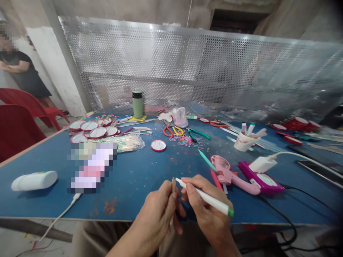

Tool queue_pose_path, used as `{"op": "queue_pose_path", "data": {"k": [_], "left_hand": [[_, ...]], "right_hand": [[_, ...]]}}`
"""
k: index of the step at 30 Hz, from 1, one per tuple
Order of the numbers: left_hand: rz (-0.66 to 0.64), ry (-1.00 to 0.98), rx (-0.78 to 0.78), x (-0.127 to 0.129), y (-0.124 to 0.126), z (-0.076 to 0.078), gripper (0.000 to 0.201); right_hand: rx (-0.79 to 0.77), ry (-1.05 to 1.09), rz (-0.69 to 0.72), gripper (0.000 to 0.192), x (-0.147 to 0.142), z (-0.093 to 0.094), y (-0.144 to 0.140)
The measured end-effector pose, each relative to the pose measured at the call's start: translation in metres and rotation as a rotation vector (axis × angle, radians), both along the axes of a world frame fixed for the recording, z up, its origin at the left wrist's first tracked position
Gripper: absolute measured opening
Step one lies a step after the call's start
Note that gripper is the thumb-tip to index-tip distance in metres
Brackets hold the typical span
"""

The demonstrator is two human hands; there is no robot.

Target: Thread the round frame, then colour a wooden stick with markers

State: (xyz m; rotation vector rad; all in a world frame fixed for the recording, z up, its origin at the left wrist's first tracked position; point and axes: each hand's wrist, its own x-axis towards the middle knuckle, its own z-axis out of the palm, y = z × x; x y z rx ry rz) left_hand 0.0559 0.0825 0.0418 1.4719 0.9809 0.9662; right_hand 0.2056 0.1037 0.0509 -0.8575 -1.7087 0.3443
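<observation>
My left hand (160, 210) is closed around a flat wooden stick (174, 186), held upright over the front edge of the table. Between the fingers of my right hand (205, 207) is a white marker (207, 197) with a green end, its tip touching or very near the top of the stick. That top end looks greenish. A pink hot glue gun (233, 178) lies just right of my right hand. Ahead of my hands, a small round white disc with a red rim (158, 145) rests on the blue table (134, 178).
A purple power strip (261, 178) with a white charger stands at right. Behind are a paper cup of markers (244, 142), pliers (198, 134) and loose colourful bands (187, 139). Red-rimmed discs (98, 132), a phone (93, 167) and a white bottle (34, 180) lie left.
</observation>
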Motion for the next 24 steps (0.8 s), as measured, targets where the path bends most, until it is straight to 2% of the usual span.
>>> {"op": "queue_pose_path", "data": {"k": [24], "left_hand": [[-0.011,0.021,-0.004,-0.0004,-0.0004,0.0025,0.028]], "right_hand": [[0.009,0.006,-0.038,0.015,0.0001,0.0006,-0.0001]]}}
